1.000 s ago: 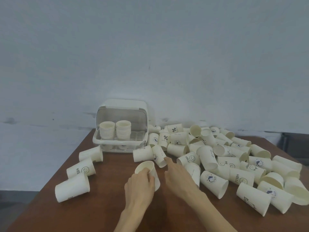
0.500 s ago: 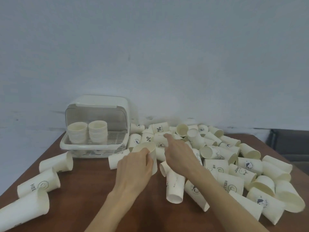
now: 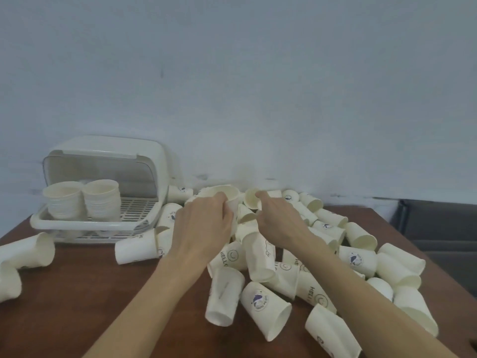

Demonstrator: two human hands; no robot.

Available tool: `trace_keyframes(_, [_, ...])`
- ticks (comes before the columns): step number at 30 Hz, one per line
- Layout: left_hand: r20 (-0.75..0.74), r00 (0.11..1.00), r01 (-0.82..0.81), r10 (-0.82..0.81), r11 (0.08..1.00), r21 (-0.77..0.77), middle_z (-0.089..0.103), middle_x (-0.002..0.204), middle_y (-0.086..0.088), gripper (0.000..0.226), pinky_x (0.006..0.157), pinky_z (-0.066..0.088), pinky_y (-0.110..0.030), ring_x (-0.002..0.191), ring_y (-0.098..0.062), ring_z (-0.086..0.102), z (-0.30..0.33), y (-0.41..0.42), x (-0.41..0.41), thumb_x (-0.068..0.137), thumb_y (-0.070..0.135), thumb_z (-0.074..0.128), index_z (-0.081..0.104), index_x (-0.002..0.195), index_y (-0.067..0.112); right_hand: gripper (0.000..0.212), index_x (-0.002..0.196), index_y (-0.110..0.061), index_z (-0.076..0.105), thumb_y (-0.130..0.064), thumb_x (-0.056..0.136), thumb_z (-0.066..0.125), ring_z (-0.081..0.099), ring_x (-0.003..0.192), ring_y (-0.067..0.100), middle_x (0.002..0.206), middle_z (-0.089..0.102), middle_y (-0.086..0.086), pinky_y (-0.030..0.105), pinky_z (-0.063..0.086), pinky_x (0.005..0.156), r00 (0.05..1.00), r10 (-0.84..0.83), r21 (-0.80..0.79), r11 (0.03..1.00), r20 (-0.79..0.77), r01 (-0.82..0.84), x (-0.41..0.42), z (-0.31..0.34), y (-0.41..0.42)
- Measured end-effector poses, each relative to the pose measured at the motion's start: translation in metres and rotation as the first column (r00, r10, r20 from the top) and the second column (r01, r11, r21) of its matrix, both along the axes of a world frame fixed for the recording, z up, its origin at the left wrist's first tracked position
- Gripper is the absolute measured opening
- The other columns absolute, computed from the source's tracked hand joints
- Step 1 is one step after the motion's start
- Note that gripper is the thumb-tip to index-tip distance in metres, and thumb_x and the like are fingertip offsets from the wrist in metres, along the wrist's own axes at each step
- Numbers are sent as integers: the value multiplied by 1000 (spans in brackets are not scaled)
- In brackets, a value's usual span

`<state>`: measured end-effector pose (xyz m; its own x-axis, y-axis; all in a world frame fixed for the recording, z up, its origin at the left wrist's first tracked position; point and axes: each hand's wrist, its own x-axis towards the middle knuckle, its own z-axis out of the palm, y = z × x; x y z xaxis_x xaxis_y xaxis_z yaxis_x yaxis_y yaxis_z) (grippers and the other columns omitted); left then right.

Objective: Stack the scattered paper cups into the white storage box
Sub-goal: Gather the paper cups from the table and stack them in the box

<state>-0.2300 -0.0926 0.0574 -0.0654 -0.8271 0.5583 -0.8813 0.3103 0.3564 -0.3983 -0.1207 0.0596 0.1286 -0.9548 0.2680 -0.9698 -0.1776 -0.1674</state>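
Observation:
My left hand grips an upright paper cup, held above the pile of scattered cups that covers the right half of the table. My right hand reaches into the far part of the pile, its fingertips at the rim of a cup lying on its side. The white storage box stands at the back left with its lid raised. Two stacks of cups stand inside it on the slatted tray.
The brown wooden table carries a few loose cups at its left edge and one lying cup in front of the box. A pale wall rises behind. A dark seat is at the right.
Both hands have moved farther away from me over the pile. The left hand carried its cup along and higher. The right hand's fingertips reached a lying cup at the back.

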Motion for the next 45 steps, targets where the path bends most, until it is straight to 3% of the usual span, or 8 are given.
trace_keyframes(11, [41,994,101,-99,995,-26,65,85,-4,27,67,42,-37,79,-30,58,14,-37,-89,98,29,36,60,99,18,38,121,-5,45,-5,84,39,53,95,35,103,58,13,41,47,72,980,-200,103,974,-9,200,-110,-11,-41])
trace_keyframes(20, [40,974,222,-221,974,-31,65,83,-4,26,68,45,-37,79,-31,58,14,-85,-144,97,29,37,60,98,17,13,91,-9,39,-3,79,40,44,85,32,102,52,13,35,35,61,962,-270,147,953,28,263,-153,-41,-93])
trace_keyframes(24, [64,969,239,-239,971,4,62,82,-5,22,65,39,-36,79,-31,55,15,-110,-160,96,27,38,57,93,16,11,80,-8,38,0,77,43,42,80,30,89,48,9,30,27,54,946,-318,124,943,66,309,-164,-52,-118])
trace_keyframes(28, [72,967,243,-245,969,33,62,83,-5,20,67,43,-37,79,-31,53,15,-132,-167,96,25,39,55,91,14,10,74,-9,43,0,78,44,51,83,34,86,54,11,33,39,66,889,-430,154,900,154,409,-176,-59,-145])
trace_keyframes(30, [87,966,241,-243,970,37,62,85,-5,19,67,42,-37,80,-32,52,15,-141,-170,96,25,39,55,92,15,12,92,-6,54,-7,83,47,57,100,36,105,60,15,37,44,79,858,-498,149,864,125,480,-183,-64,-160])
trace_keyframes(33, [110,964,237,-240,971,39,59,83,-5,18,65,39,-36,77,-31,50,13,-151,-172,96,25,39,52,89,15,30,113,-10,58,-16,86,47,50,118,34,122,57,14,42,36,97,797,-604,152,790,28,594,-190,-76,-184])
trace_keyframes(38, [136,962,233,-238,971,48,51,77,-3,17,63,35,-35,74,-31,46,7,-164,-167,96,25,38,43,82,16,32,112,-16,60,-19,84,46,45,120,33,124,57,13,43,27,101,724,-688,157,710,-50,686,-194,-93,-212])
trace_keyframes(45, [131,965,229,-229,973,13,54,79,-3,18,63,38,-35,75,-30,48,-1,-170,-158,97,27,38,47,85,16,20,102,-17,61,-16,84,51,46,117,33,117,61,10,41,28,99,662,-748,135,662,52,737,-189,-100,-232])
